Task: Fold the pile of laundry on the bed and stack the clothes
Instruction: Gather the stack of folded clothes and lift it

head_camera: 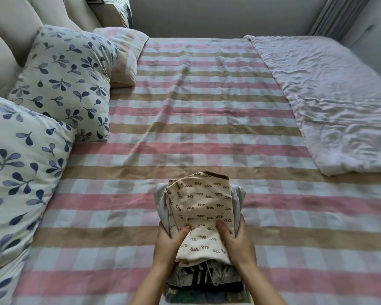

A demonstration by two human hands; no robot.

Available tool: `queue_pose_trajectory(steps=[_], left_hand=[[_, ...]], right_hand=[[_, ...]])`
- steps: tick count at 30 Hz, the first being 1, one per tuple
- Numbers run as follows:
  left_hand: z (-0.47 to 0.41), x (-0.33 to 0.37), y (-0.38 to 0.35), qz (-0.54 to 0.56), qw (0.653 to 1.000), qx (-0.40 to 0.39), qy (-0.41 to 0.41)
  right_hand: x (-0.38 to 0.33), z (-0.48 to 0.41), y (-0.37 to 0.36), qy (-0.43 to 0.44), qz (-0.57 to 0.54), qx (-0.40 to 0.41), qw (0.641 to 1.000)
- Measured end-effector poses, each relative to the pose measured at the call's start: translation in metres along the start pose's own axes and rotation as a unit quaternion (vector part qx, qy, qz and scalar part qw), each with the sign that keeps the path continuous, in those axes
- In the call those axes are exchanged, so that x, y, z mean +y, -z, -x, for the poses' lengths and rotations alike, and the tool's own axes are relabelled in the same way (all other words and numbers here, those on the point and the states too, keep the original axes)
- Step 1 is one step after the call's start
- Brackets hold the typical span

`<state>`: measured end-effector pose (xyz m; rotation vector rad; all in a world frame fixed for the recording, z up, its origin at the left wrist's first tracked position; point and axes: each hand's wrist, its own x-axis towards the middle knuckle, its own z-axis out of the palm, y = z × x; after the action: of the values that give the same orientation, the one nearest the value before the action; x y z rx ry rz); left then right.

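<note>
Stack of folded clothes (pixel 204 269) on checked bed (pixel 207 119) | cream printed garment (pixel 204 208) topmost | left hand (pixel 171 241) and right hand (pixel 234 241) grip stack's sides, thumbs on top | leaf-print pillows (pixel 62 80) at left

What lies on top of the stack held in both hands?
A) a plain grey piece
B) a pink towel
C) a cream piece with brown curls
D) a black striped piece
C: the cream piece tops the stack, which the left hand and the right hand grip.
</note>
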<state>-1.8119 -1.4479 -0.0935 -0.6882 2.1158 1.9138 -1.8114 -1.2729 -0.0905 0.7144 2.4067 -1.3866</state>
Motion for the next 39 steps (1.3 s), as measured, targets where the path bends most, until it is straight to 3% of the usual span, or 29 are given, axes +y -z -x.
queue_pose_trajectory(steps=[8, 15, 23, 32, 39], left_hand=[[0.056, 0.006, -0.051, -0.026, 0.997, -0.069, -0.031], [0.049, -0.072, -0.113, -0.019, 0.994, -0.108, 0.006], [0.047, -0.123, -0.145, 0.007, 0.997, -0.078, 0.028], [0.061, -0.103, -0.156, -0.014, 0.995, -0.066, 0.067], [0.11, -0.053, -0.203, -0.009, 0.995, -0.09, 0.044]], right_hand=[[0.039, 0.046, 0.066, -0.027, -0.033, 0.058, 0.997], [0.129, 0.021, 0.073, -0.05, -0.017, 0.073, 0.996], [0.191, -0.002, 0.07, -0.064, -0.003, 0.063, 0.996], [0.188, 0.0, 0.085, -0.048, -0.04, 0.056, 0.996], [0.178, 0.021, 0.164, -0.04, -0.042, 0.068, 0.996]])
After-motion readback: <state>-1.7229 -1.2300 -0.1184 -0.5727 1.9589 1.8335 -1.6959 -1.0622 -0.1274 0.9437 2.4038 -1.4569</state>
